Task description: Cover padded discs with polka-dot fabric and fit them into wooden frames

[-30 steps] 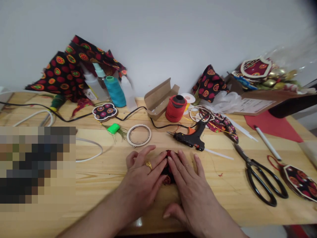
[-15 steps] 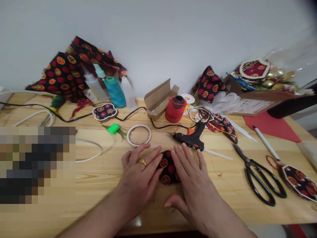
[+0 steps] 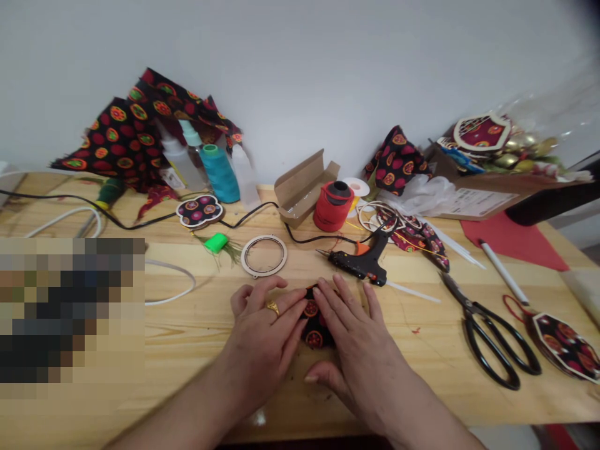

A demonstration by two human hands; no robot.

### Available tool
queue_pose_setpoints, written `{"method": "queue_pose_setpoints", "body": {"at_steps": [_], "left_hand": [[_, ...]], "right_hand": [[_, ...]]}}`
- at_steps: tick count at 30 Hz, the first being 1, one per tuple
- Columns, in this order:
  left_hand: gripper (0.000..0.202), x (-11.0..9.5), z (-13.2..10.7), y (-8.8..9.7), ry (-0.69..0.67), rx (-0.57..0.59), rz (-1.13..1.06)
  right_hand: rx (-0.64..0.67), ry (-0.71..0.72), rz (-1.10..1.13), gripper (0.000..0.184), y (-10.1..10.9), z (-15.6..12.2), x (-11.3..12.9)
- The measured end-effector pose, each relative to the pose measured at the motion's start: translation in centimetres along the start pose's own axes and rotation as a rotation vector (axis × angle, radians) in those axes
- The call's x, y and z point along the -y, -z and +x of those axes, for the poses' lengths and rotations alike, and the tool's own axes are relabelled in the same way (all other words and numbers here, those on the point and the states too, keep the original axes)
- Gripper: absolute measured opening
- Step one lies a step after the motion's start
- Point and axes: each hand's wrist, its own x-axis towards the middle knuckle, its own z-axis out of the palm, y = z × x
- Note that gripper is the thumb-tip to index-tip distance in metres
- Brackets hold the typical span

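A dark patterned fabric piece (image 3: 315,322) lies on the table beneath both of my hands, and they cover much of it. My left hand (image 3: 267,331), wearing a gold ring, rests with its fingertips on the fabric's left side. My right hand (image 3: 349,331) lies flat over its right side, fingers stretched out and thumb apart. A pale ring-shaped frame (image 3: 264,238) sits just beyond my left hand. Past my right fingers is a black hot glue gun (image 3: 359,265) with a glue stick (image 3: 415,292) poking out of its back.
Black-handled scissors (image 3: 492,337), a white pen (image 3: 504,270) and a fabric-covered ornament (image 3: 566,345) lie to the right. Behind stand a red thread spool (image 3: 332,209), an open cardboard box (image 3: 304,187), a teal thread cone (image 3: 220,175) and bottles. A black cord (image 3: 304,240) crosses the table.
My right hand has slid slightly left over the fabric, covering more of its right side. My left hand has barely moved.
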Motion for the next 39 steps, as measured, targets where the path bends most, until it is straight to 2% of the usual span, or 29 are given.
{"method": "queue_pose_setpoints", "body": {"at_steps": [4, 6, 8, 10, 16, 25, 27, 31, 35, 39], "left_hand": [[0.032, 0.0, 0.1, 0.2, -0.012, -0.01, 0.03], [0.038, -0.1, 0.2, 0.4, -0.03, 0.016, 0.051], [0.04, -0.2, 0.3, 0.5, -0.059, 0.064, 0.055], [0.039, -0.4, 0.2, 0.4, -0.102, 0.111, 0.044], [0.039, -0.6, 0.2, -0.3, -0.171, 0.2, 0.085], [0.038, -0.6, 0.1, -0.3, -0.173, 0.231, 0.099], [0.041, -0.4, 0.1, 0.2, -0.146, 0.208, 0.077], [0.046, 0.0, 0.2, 1.1, -0.063, -0.005, -0.02], [0.033, -0.2, 0.2, 1.4, -0.112, -0.116, -0.11], [0.022, -0.5, 0.0, 1.4, -0.121, -0.114, -0.17]], "right_hand": [[-0.113, 0.008, 0.01, 0.092, 0.8, -0.4, -0.4], [-0.206, -0.041, 0.021, 0.088, 1.2, -1.0, -0.8], [-0.246, -0.084, 0.017, 0.08, 1.2, -1.6, -1.1], [-0.21, -0.074, -0.015, 0.078, 1.0, -2.3, -1.2], [-0.06, 0.059, -0.082, 0.095, -0.1, -3.7, -0.8], [-0.028, 0.022, -0.018, 0.092, 0.0, -3.7, -0.7], [-0.052, 0.001, 0.059, 0.089, 0.5, -3.7, -0.9], [-0.167, -0.064, 0.097, 0.087, 1.4, -3.4, -0.9], [-0.063, 0.042, 0.008, 0.099, 1.2, -2.5, -0.2], [0.003, 0.084, 0.017, 0.104, 0.8, -1.5, 0.4]]}}
